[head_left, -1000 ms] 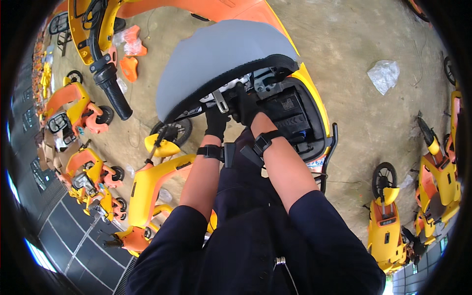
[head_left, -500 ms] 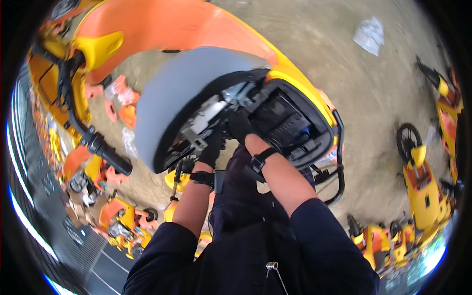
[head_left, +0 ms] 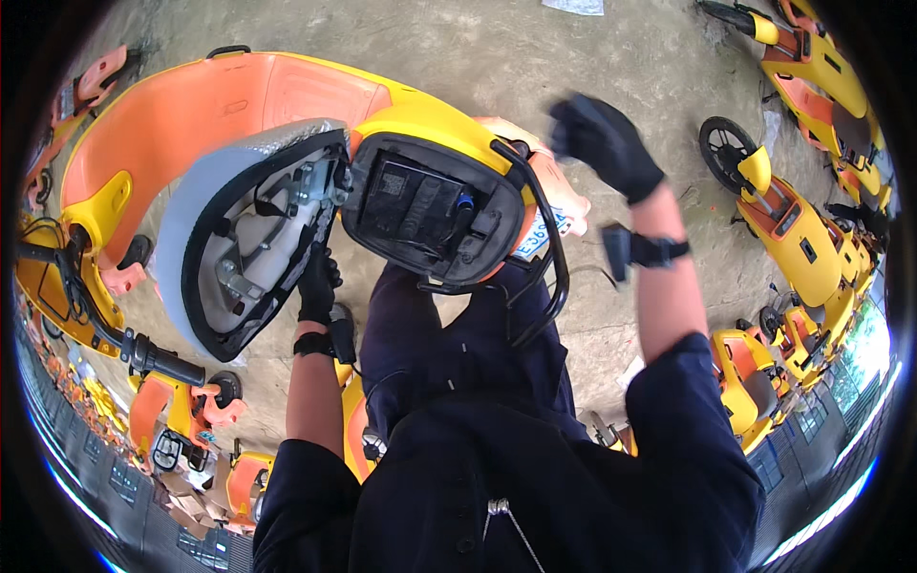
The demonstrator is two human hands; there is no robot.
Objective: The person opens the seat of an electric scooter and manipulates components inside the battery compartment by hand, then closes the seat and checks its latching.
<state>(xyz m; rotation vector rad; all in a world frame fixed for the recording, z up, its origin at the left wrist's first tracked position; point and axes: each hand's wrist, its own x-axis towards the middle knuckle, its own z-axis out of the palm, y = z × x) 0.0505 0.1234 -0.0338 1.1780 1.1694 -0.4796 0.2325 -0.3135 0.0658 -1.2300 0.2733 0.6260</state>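
Observation:
My left hand (head_left: 315, 286), in a black glove, grips the right edge of a raised grey scooter seat (head_left: 201, 205), whose underside shows a metal latch and hinge bracket (head_left: 310, 181). Right of the seat sits the uncovered storage compartment (head_left: 478, 248) in the yellow and orange scooter body (head_left: 218, 95), with a black battery (head_left: 411, 202) inside. A black tubular rail (head_left: 549, 244) curves round the compartment's rear. My right hand (head_left: 604, 141), also gloved, is raised beyond that rail, apart from the scooter, its bent fingers blurred.
Handlebar with grip (head_left: 167, 363) juts out at left. Yellow and orange scooters stand along the right (head_left: 807, 263) and lower left (head_left: 153, 406) on the concrete floor (head_left: 650, 67). Cardboard (head_left: 191, 497) lies at lower left, a plastic sheet (head_left: 573, 6) at the top.
My right hand has left the seat's underside and moved up and right. The seat, my left hand with it, now appears farther left with more underside showing. The whole view has shifted.

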